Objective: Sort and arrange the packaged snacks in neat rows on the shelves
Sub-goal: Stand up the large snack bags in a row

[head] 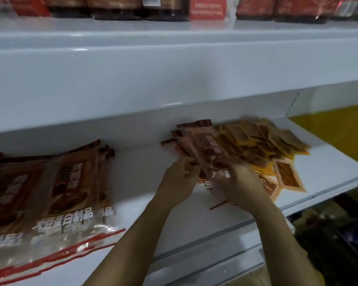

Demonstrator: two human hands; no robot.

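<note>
- The white shelf (132, 178) in front of me is the biggest thing here; above it runs another shelf carrying dark and red boxes (116, 7), blurred and cut off at the top.
- On the left of my shelf lies a row of brown snack packets (66, 182), overlapping flat and fairly tidy, with white lettering near their front edges.
- On the right, toward the back, sits a loose heap of small yellow-orange packets (262, 139), lying every which way, with a couple spilled toward the shelf's front edge.
- Between the two, just beside the heap, I hold a small stack of brown packets (203, 147), fanned and tilted up off the shelf.
- My left hand (179, 178) curls round the stack's left edge, fingers pinching it; my right hand (239, 186) grips its lower right side, fingers wrapped under. Motion blur hides the fingertips.
- I judge I am mid-sort: gathering brown packets out of the jumble and squaring them up.
- Next, I think, the stack should be tapped even and laid flat in the bare gap beside the left row, lettering forward, keeping it clear of the yellow heap, which is not yet sorted.
</note>
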